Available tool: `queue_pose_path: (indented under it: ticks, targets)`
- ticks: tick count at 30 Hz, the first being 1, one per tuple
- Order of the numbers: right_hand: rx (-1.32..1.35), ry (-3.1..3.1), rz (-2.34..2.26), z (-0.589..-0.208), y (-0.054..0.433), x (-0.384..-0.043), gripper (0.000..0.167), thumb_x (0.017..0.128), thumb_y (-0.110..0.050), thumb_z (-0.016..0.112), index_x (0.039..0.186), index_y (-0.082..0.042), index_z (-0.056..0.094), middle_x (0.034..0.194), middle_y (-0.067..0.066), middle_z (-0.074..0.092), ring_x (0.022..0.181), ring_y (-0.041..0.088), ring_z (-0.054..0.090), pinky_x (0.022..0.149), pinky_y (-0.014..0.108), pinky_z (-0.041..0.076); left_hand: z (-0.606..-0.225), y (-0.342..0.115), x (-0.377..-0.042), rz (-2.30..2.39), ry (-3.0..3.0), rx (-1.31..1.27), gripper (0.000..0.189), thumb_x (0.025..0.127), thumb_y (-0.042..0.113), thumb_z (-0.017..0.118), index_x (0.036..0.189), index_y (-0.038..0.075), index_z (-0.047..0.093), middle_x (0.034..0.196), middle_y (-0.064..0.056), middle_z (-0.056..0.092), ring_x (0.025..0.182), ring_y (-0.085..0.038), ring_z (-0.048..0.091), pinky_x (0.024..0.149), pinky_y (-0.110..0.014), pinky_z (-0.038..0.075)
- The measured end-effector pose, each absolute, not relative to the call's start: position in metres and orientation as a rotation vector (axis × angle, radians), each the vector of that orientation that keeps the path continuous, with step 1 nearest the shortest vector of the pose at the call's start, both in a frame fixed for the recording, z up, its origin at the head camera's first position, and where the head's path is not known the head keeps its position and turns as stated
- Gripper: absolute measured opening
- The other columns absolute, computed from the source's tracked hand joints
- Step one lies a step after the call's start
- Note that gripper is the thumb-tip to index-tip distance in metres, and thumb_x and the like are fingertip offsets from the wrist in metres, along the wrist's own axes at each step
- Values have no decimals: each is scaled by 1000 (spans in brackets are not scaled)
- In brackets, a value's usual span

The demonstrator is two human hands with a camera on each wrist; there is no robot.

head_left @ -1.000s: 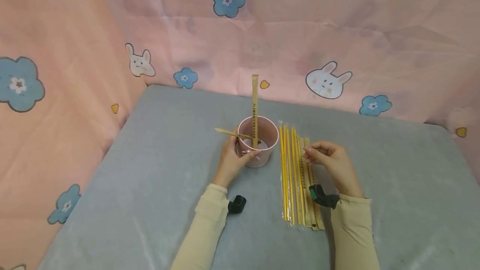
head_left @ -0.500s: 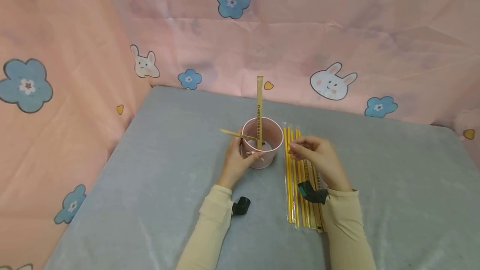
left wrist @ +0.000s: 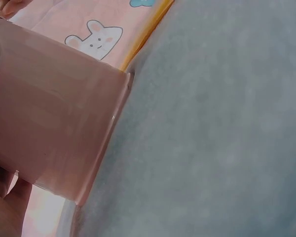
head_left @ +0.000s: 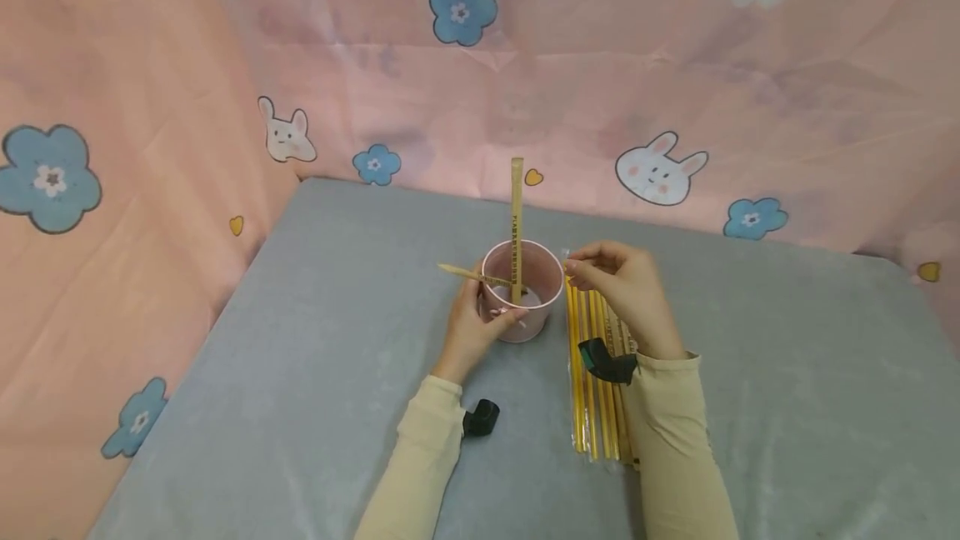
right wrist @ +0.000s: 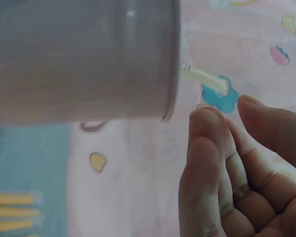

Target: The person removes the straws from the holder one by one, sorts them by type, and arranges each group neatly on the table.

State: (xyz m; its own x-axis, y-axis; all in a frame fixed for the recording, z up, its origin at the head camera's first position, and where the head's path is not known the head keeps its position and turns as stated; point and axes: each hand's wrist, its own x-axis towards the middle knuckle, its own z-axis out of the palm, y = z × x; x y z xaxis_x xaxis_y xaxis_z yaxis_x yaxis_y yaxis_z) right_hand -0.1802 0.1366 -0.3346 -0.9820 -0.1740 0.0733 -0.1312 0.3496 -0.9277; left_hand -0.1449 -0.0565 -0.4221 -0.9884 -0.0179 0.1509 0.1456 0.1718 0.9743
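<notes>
My left hand (head_left: 467, 332) grips a pink cup (head_left: 534, 323) round its near left side, thumb at the front just under the rim. Two paper-wrapped straws are in the cup: an upright straw (head_left: 516, 215) rises well above the rim, and a slanted straw (head_left: 459, 272) leans out over the left edge. Beside the cup's right rim is my right hand (head_left: 628, 294), fingers loosely bent. In the right wrist view a gap shows between its thumb (right wrist: 269, 123) and fingers, with nothing held. The cup's wall (left wrist: 54, 108) fills the left of the left wrist view.
Yellow straws (head_left: 576, 382) in clear sleeves lie side by side right of the cup, and brown paper-wrapped straws (head_left: 617, 340) lie along them, partly under my right forearm. The grey tabletop (head_left: 337, 315) meets a pink printed cloth (head_left: 450, 98) at the back.
My right hand has moved left and farther back, from over the brown-wrapped straws to beside the cup's rim. My left hand keeps its grip on the cup.
</notes>
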Motion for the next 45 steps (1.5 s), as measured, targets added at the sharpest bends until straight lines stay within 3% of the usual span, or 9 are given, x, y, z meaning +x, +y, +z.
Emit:
queue_pose_path:
  ticks: [7, 8, 10, 14, 17, 25, 45]
  targets:
    - [-378, 2602, -1604, -326, 109, -192, 19, 87, -10, 67, 100, 5, 68, 89, 17, 69, 79, 24, 66, 73, 38, 54, -424, -59, -143, -1926, -2319, -123, 84, 77, 21, 80, 145, 4, 33, 138, -17, 45, 126, -26, 43, 105, -42, 35]
    - [-401, 2639, -1556, -327, 104, -194, 19, 86, -9, 68, 100, 4, 69, 89, 16, 69, 81, 25, 66, 73, 38, 54, -425, -59, -143, -1927, -2314, -129, 85, 77, 28, 79, 145, 4, 33, 138, -18, 45, 127, -27, 43, 105, -42, 35]
    - [-435, 2726, -1445, -328, 96, -197, 20, 85, -10, 69, 99, 3, 69, 90, 16, 70, 81, 26, 67, 72, 39, 54, -426, -59, -143, -1916, -2304, -150, 87, 78, 37, 77, 145, 3, 33, 138, -19, 45, 127, -28, 43, 104, -43, 35]
    - [-471, 2858, -1280, -330, 84, -200, 20, 84, -13, 71, 97, 3, 70, 87, 15, 71, 76, 26, 67, 69, 41, 54, -426, -58, -144, -1891, -2286, -178, 88, 77, 41, 76, 144, 3, 34, 137, -20, 45, 126, -30, 43, 103, -44, 36]
    - [-486, 2864, -1239, -331, 79, -203, 21, 84, -15, 72, 96, 2, 71, 86, 13, 71, 76, 25, 67, 69, 40, 54, -424, -58, -145, -1863, -2290, -177, 82, 78, 24, 79, 144, 3, 35, 137, -20, 45, 125, -30, 44, 102, -44, 37]
    - [-561, 2913, -1177, -337, 68, -201, 13, 81, -12, 74, 88, -1, 72, 80, 10, 71, 71, 22, 66, 64, 36, 53, -421, -55, -144, -1878, -2296, -193, 82, 78, 15, 78, 145, 5, 33, 139, -18, 44, 121, -28, 47, 94, -39, 45]
    - [-624, 2868, -1300, -344, 67, -201, 10, 83, -11, 73, 84, -1, 73, 79, 11, 70, 69, 22, 64, 64, 36, 52, -424, -60, -147, -1837, -2336, -175, 80, 79, 14, 77, 145, 5, 33, 137, -18, 45, 120, -28, 48, 97, -41, 42]
